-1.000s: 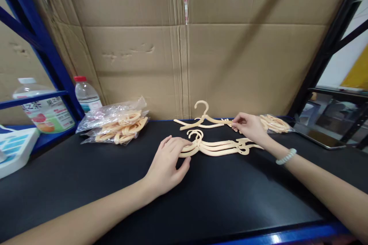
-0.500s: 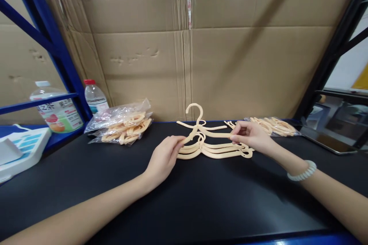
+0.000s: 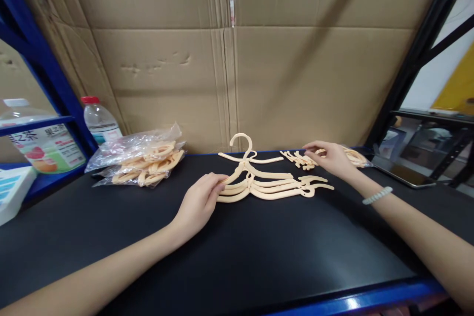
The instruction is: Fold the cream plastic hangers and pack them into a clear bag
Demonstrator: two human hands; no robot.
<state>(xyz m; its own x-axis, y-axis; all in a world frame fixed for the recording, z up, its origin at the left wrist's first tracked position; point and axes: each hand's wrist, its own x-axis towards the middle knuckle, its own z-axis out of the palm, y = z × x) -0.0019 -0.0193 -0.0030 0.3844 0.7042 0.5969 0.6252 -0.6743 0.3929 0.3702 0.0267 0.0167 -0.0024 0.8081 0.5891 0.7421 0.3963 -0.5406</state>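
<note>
My left hand (image 3: pixel 198 202) pinches the left arm of a cream plastic hanger (image 3: pixel 274 175), whose hook points up at the middle of the black table. Several similar hangers (image 3: pixel 276 196) lie stacked just in front of it, their hooks partly hidden. Behind it lies another cream hanger piece (image 3: pixel 266 160). My right hand (image 3: pixel 331 159) is off the hanger, over the right side of a small heap of cream parts (image 3: pixel 299 160). Its fingers are loosely bent and apart, with nothing visibly held; whether they touch the heap I cannot tell.
A clear bag of cream parts (image 3: pixel 148 168) lies at the left, and another bag (image 3: pixel 357 156) lies behind my right hand. Two bottles, a red-capped one (image 3: pixel 99 121) and a labelled one (image 3: pixel 48 143), stand far left. A dark flat device (image 3: pixel 403 173) lies at right. Cardboard (image 3: pixel 166 69) walls the back.
My right hand has let go of the hanger's right arm and moved right and back to the small parts. My left hand keeps its pinch. The view has shifted slightly.
</note>
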